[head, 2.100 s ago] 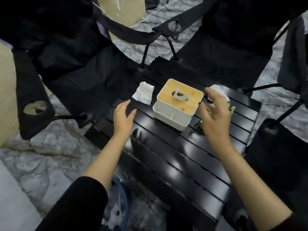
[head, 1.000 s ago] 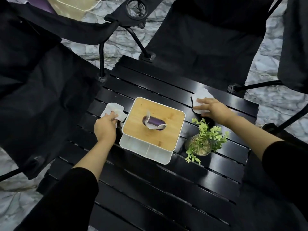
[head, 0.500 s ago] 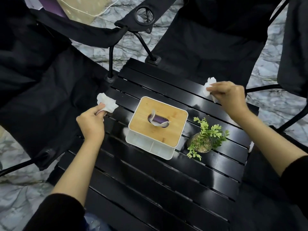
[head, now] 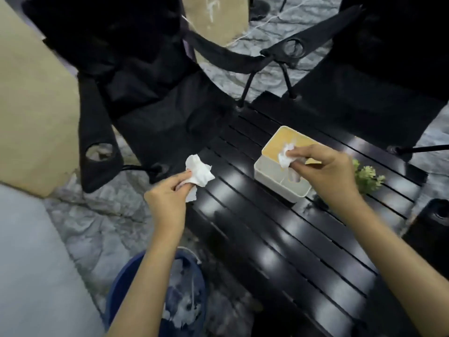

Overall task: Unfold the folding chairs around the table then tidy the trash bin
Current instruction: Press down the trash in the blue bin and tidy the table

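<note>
My left hand (head: 167, 195) pinches a crumpled white tissue (head: 198, 175) above the left edge of the black slatted table (head: 279, 242). My right hand (head: 328, 176) pinches a second crumpled tissue (head: 285, 155) over the white tissue box with a wooden lid (head: 272, 169). A blue trash bin (head: 179, 300) with white scraps inside stands on the floor below my left forearm. Two unfolded black folding chairs stand at the table, one at the left (head: 150, 98) and one at the back right (head: 364, 88).
A small green potted plant (head: 368, 177) sits on the table right of the tissue box. Another black chair part (head: 430, 229) shows at the right edge. A tan panel (head: 29, 113) stands at the left, over a marbled grey floor (head: 97, 227).
Both hands have lifted the tissues off the table and drawn them toward me. The view has swung left and down, bringing the trash bin into sight.
</note>
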